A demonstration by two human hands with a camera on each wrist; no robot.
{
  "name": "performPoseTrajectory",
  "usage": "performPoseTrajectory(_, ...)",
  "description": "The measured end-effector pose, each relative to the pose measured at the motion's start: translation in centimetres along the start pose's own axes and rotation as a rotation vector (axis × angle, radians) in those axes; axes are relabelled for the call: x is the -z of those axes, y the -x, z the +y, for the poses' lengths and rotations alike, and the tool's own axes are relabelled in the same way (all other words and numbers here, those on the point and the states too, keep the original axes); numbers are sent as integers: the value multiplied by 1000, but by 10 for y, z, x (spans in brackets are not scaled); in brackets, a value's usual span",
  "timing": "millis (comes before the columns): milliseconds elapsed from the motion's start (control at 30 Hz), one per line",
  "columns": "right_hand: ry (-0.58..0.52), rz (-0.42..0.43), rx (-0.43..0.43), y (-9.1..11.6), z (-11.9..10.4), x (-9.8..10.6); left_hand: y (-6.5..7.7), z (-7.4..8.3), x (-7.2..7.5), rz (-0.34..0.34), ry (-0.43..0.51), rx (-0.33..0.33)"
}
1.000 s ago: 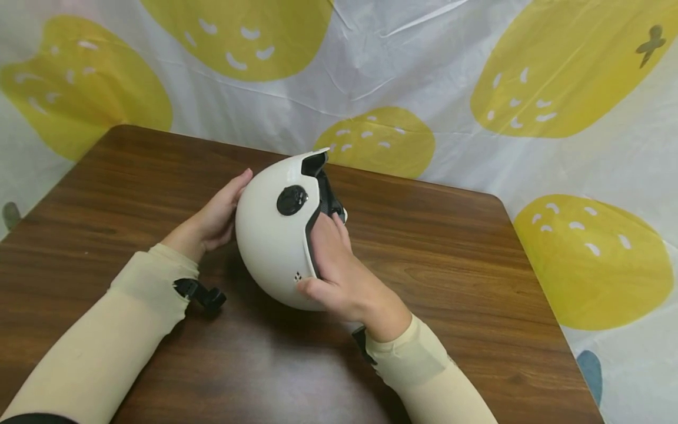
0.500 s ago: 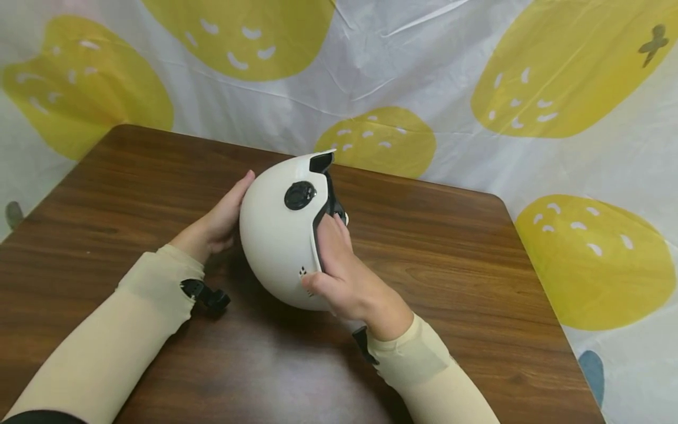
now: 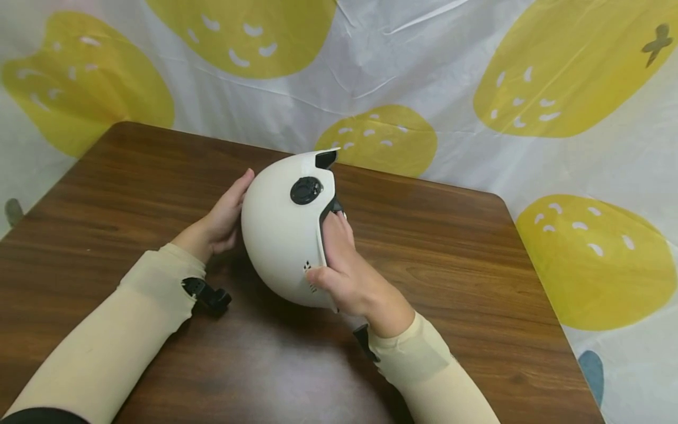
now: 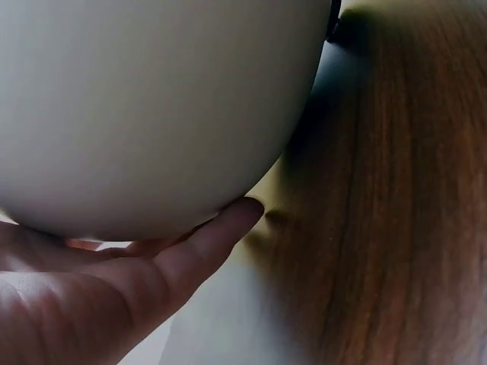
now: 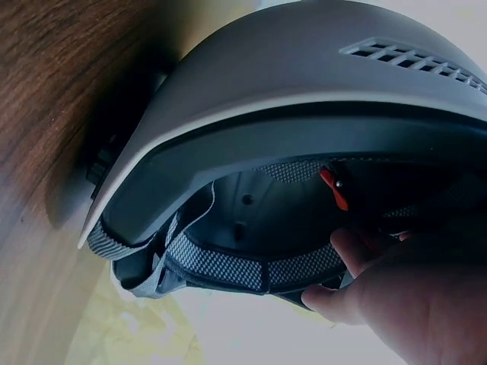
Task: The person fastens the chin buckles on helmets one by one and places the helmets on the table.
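A white helmet (image 3: 278,241) with a round black knob (image 3: 306,190) on its side is held between both hands over the table. My left hand (image 3: 218,219) supports the shell from the left. In the left wrist view its fingers (image 4: 194,255) stretch fairly straight along the smooth curve. With the thumb outside and the fingers inside the opening, my right hand (image 3: 354,272) grips the rim. The right wrist view looks into the helmet's dark padded inside, where a red tab (image 5: 333,190) and a grey strap (image 5: 156,270) show. Some right fingertips are hidden inside.
The brown wood-grain table (image 3: 450,282) extends around the helmet. Behind it hangs a white curtain (image 3: 445,35) with yellow fruit prints. A small black camera mount (image 3: 209,297) sticks out at the left wrist.
The helmet has turned slightly in the hands and shifted a little right; its knob sits higher and farther right. Both hands keep contact and have moved slightly with it.
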State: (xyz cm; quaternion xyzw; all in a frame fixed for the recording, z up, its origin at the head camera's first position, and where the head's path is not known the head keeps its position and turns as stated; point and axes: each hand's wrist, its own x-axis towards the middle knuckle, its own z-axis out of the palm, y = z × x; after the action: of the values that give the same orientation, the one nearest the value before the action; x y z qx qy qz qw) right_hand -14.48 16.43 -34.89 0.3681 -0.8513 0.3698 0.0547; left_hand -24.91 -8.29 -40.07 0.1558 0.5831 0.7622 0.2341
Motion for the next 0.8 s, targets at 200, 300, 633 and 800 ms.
performPoseTrajectory(200,-24,27,41,-2,4,1,1,1,-2,-6,33,-23)
performPoseTrajectory(300,-28,24,33,-2,4,1,1,1,-2,-6,31,-20)
performPoseTrajectory(633,-121,11,-140,2,4,6,0,0,-7,23,33,-1)
performPoseTrajectory(800,-119,9,-179,2,4,10,-1,1,-10,41,26,5)
